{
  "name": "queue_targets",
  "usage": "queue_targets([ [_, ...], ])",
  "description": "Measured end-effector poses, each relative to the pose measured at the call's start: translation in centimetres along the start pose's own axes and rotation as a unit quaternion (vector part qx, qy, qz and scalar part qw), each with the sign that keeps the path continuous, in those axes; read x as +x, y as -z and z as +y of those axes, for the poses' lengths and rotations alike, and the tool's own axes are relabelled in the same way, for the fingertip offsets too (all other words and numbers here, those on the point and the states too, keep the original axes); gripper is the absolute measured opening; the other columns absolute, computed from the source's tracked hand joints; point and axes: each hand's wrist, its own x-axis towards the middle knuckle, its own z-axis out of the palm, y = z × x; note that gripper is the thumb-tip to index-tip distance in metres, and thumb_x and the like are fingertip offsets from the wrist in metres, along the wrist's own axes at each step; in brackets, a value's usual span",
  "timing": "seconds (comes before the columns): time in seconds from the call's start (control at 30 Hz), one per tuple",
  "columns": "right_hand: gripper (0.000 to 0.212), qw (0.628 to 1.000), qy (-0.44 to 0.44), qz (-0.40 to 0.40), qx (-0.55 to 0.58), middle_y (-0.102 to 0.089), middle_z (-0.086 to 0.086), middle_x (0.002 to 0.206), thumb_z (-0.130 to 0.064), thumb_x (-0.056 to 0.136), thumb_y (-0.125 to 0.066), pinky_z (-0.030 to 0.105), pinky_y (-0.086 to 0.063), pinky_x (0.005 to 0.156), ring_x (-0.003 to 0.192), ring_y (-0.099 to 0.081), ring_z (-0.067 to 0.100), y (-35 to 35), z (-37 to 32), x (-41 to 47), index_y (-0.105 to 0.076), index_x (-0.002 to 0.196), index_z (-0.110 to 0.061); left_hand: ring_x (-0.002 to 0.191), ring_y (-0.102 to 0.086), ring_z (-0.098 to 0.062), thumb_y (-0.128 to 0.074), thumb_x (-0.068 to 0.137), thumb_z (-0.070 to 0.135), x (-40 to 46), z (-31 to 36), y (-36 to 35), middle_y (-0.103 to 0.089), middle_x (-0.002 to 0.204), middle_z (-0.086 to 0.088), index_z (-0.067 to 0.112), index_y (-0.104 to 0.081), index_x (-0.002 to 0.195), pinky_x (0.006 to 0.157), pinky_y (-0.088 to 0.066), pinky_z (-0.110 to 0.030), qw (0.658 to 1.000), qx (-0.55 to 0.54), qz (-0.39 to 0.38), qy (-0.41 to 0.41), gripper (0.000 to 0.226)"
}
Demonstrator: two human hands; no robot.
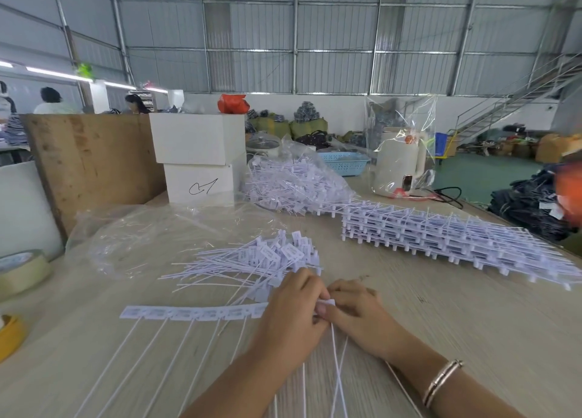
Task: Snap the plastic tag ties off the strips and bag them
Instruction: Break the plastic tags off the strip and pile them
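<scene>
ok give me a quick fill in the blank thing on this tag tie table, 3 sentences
1. Both hands, left and right, pinch the same ____ end of the strip.
2. The bracelet is on the ____ wrist.
3. The loose pile of snapped ties lies just beyond the hands, and the neat stack of full strips sits to its ____.

Missing words: right; right; right

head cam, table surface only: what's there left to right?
Yellow tape roll → beige tape roll → clear plastic bag → loose pile of snapped ties → stack of uncut strips.
</scene>
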Motion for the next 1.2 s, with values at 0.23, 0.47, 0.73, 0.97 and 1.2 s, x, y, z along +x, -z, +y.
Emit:
queue_targets([
  [0.23, 0.020, 0.977, -0.032, 0.053, 0.205, -0.063, 0.003, 0.086, -0.010, 0.086, -0.061, 0.027, -0.041, 0.086, 0.086, -0.060, 0.012, 0.7, 0.4, -0.2, -0.068, 0.069, -0.002, 0.080, -0.046, -0.003, -0.045, 0.084, 0.027, -0.6, -0.3, 1.3, -0.051, 0.090, 0.015, 0.027, -0.051, 0.097, 0.068, -0.037, -0.022, 1.000, -0.003, -0.026, -0.001, 0.014],
  [0.47, 0.019, 0.960, -0.053, 0.084, 0.263, -0.060, 0.006, 0.079, -0.006, 0.088, -0.056, 0.014, -0.043, 0.067, 0.070, -0.057, 0.006, 0.6, 0.8, 0.1, -0.065, 0.073, 0.002, 0.096, -0.047, -0.009, -0.050, 0.081, 0.015, -0.6, -0.1, 1.3, -0.046, 0.111, 0.013, 0.028, -0.043, 0.116, 0.073, -0.036, -0.025, 0.994, 0.072, -0.080, 0.004, 0.038],
  [0.73, 0.010, 0.976, -0.028, 0.045, 0.210, -0.063, -0.007, 0.081, -0.033, 0.081, -0.068, 0.023, -0.040, 0.084, 0.081, -0.059, 0.003, 0.2, 0.7, -0.2, -0.069, 0.073, -0.028, 0.090, -0.051, -0.005, -0.049, 0.093, 0.037, -0.2, -0.3, 1.2, -0.053, 0.103, 0.013, 0.026, -0.050, 0.103, 0.068, -0.034, -0.018, 0.995, 0.080, -0.045, 0.038, 0.015],
  [0.97, 0.015, 0.979, 0.005, 0.047, 0.199, -0.062, -0.012, 0.076, -0.020, 0.086, -0.065, 0.017, -0.041, 0.074, 0.074, -0.057, 0.001, 0.3, 0.8, -0.2, -0.066, 0.074, -0.028, 0.088, -0.058, -0.008, -0.051, 0.093, 0.036, -0.2, -0.9, 1.0, -0.065, 0.100, 0.011, 0.029, -0.058, 0.106, 0.074, -0.044, -0.027, 0.996, 0.055, -0.041, 0.052, 0.017],
  [1.2, 0.016, 0.993, 0.027, 0.059, 0.101, -0.063, -0.014, 0.079, -0.026, 0.088, -0.063, 0.051, -0.037, 0.096, 0.081, -0.059, 0.003, 0.5, 0.4, -0.3, -0.063, 0.075, -0.036, 0.065, -0.057, 0.001, -0.064, 0.086, 0.036, -0.4, -1.5, 1.4, -0.064, 0.071, 0.016, 0.029, -0.067, 0.088, 0.061, -0.042, -0.020, 0.991, -0.100, -0.064, 0.069, 0.008],
])
